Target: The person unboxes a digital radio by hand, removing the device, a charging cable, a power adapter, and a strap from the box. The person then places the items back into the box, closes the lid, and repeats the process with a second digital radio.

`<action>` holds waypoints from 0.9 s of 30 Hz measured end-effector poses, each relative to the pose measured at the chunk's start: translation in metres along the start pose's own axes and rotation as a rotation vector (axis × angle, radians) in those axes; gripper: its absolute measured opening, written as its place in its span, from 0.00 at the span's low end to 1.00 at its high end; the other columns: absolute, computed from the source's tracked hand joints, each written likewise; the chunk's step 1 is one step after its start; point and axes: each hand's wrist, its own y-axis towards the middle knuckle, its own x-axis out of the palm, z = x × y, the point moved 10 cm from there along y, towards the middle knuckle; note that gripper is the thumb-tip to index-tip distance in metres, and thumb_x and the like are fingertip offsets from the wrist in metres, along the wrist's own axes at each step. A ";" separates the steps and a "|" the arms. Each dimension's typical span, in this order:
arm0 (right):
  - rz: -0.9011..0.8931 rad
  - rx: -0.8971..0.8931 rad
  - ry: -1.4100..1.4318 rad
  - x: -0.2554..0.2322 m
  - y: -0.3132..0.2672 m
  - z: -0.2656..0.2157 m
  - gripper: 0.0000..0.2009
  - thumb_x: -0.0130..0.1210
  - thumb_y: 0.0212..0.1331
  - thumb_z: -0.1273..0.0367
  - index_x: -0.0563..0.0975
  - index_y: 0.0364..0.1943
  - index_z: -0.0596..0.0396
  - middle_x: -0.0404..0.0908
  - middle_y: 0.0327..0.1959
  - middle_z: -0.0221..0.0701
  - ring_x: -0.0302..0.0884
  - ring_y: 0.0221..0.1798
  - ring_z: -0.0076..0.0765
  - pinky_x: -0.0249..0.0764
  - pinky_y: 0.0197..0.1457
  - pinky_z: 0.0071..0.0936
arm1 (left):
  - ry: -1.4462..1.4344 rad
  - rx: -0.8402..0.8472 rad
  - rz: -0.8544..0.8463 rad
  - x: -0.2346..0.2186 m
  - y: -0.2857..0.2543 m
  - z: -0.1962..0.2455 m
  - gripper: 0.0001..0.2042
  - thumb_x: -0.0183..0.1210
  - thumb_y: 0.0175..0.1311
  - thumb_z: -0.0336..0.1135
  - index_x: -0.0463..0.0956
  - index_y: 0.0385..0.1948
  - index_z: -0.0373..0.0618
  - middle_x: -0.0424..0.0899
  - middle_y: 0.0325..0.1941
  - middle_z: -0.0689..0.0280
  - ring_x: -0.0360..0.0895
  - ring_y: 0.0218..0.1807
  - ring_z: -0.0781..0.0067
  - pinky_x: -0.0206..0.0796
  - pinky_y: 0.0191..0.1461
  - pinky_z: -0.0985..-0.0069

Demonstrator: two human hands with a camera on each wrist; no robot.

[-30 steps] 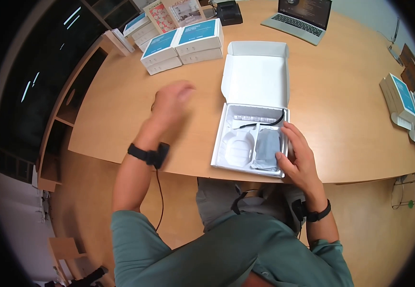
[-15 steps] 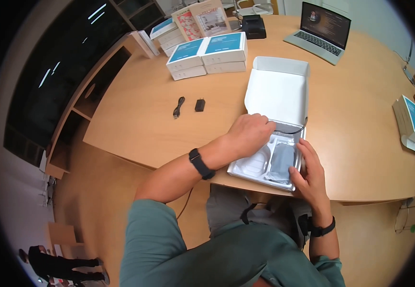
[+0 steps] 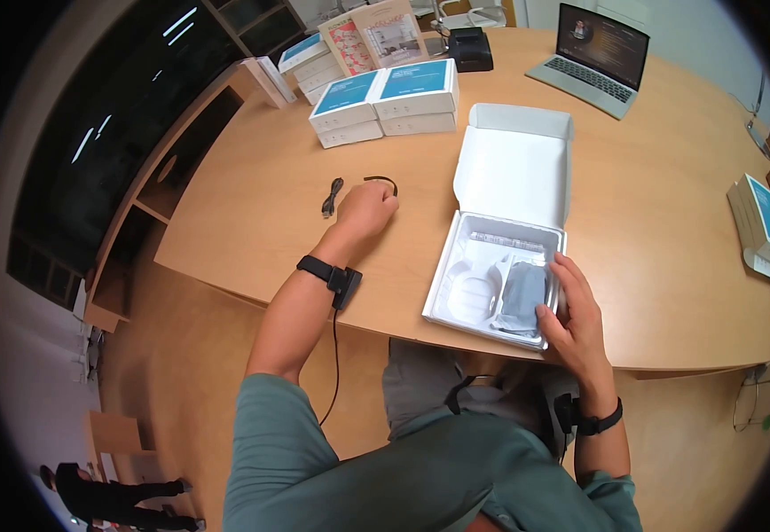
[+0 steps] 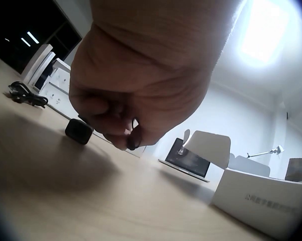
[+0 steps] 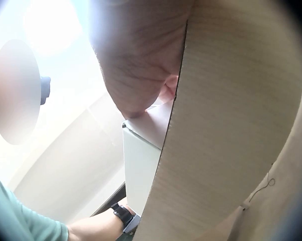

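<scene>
My left hand [image 3: 367, 211] is low over the table left of the box, its fingers curled around a short black cord [image 3: 391, 183] that bends out beyond the knuckles. Beside that hand in the left wrist view stands a small black power adapter [image 4: 79, 131], hidden behind the hand in the head view. A coiled black cable [image 3: 333, 197] lies just left of it. My right hand [image 3: 582, 324] holds the right wall of the open white box [image 3: 443, 288], thumb over the rim. Inside the box, a grey-wrapped item [image 3: 524, 297] fills the right compartment, beside a round molded recess.
Stacked white-and-blue boxes [image 3: 416, 84] stand at the back left, with upright books [image 3: 389, 35] behind. A laptop [image 3: 593, 66] is open at the back right. More boxes [image 3: 762, 217] lie by the right edge. A person in black [image 3: 106, 496] shows at lower left.
My left hand reached into the box's upper compartment, took out the black cord and moved it left to beside the coiled cable. My right hand stayed at the box wall.
</scene>
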 end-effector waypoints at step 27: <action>-0.003 -0.006 0.002 0.002 0.001 0.001 0.31 0.67 0.63 0.71 0.76 0.73 0.59 0.74 0.81 0.46 0.73 0.80 0.56 0.72 0.81 0.44 | 0.072 0.718 0.057 0.008 -0.094 0.225 0.04 0.63 0.68 0.29 0.84 0.38 0.42 0.89 0.43 0.54 0.90 0.46 0.48 0.82 0.44 0.54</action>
